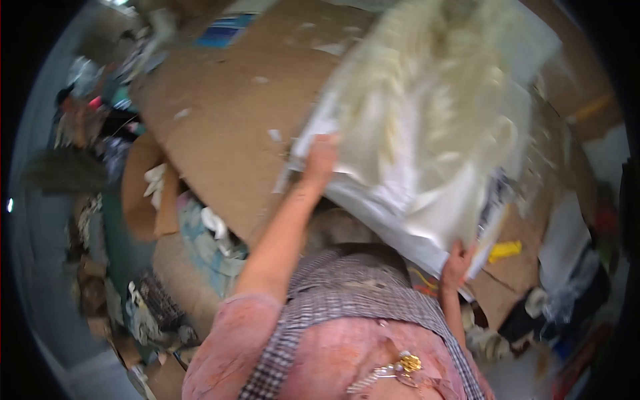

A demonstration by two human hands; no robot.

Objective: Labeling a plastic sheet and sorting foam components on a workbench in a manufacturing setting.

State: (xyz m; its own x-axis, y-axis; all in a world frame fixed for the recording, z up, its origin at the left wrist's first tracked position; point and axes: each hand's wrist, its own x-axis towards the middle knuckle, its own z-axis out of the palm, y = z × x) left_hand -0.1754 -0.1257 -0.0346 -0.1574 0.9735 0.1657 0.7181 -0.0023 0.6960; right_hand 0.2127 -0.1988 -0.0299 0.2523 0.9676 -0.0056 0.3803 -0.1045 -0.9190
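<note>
White sheet (373,199) under a cream pleated bundle (433,107) lies between and beyond the fingers, left hand (321,160) and right hand (457,267) each curled closely over its near edge, best gripped evenly so nothing slides.

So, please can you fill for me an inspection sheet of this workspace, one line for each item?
Surface: brown cardboard, spread wide under the work.
Job's things: cream and white sheeting, lying at a slant, blurred, its near edge lifted or overhanging, cannot tell which.
Clutter: small white scraps on the cardboard; a yellow piece right of the right hand; a blue patch near the far edge.
Hands: left hand on the sheeting's left edge, right hand at its near corner, fingers closed on both.
Cables: nothing seen that is surely one.
Surroundings: mixed pile at left, grey floor beyond.
</note>
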